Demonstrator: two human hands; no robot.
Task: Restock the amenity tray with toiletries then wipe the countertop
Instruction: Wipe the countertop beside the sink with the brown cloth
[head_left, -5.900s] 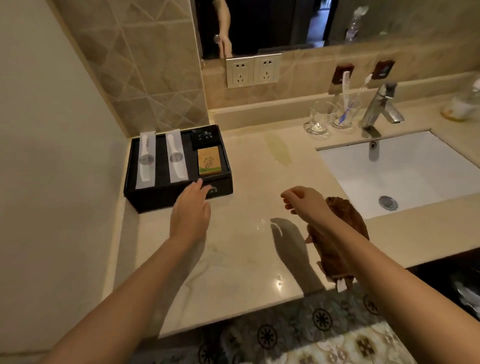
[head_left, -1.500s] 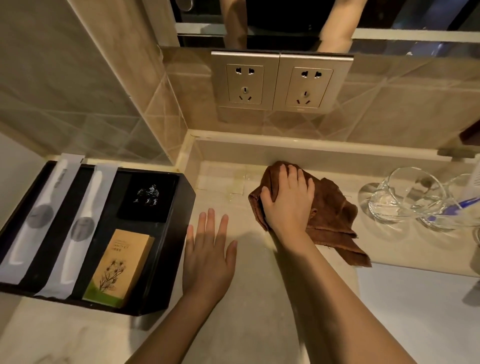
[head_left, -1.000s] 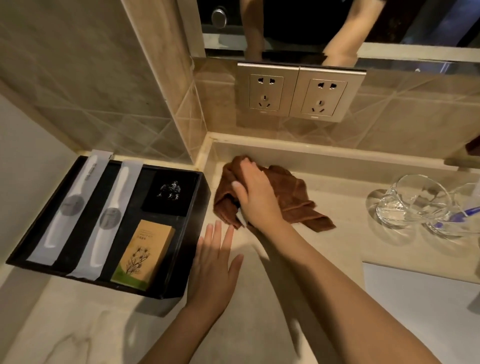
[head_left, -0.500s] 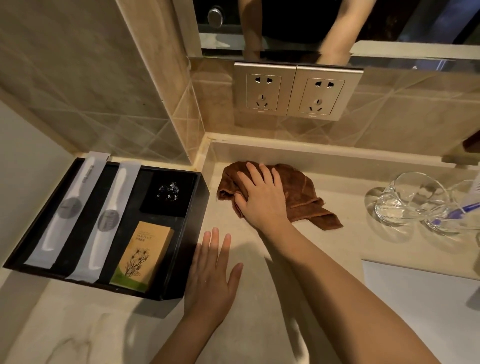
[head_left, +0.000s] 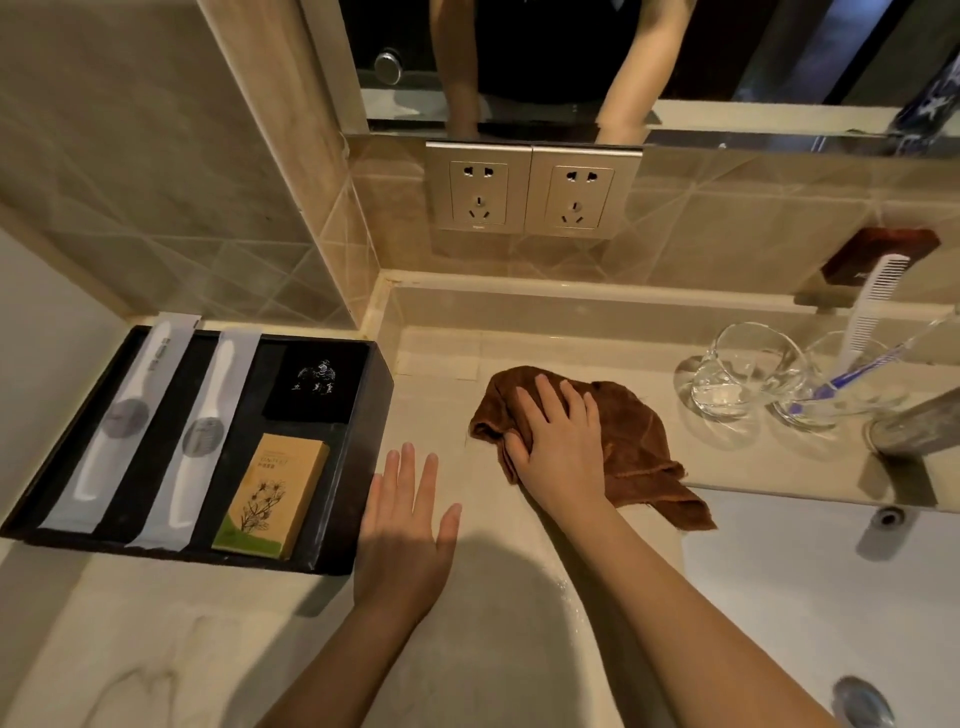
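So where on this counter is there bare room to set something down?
Bare beige stone countertop lies in front of the black amenity tray, left of the left hand, and in the gap between tray and brown cloth under the right hand. Crowded: the right rear, with two clear glass tumblers beside the metal tap.

Amenity tray (head_left: 363, 467) occupies left rear of countertop (head_left: 156, 623), tight in wall corner. Left hand (head_left: 405, 530) flat just beside tray's right wall; no passage there. Right hand (head_left: 561, 452) flat on cloth (head_left: 639, 431), mid-counter. Lane between hands open back to ledge (head_left: 571, 306). Two glasses (head_left: 743, 374) and faucet (head_left: 919, 426) obstruct right rear. Sink (head_left: 805, 597) open at right front. Counter in front of tray passable.
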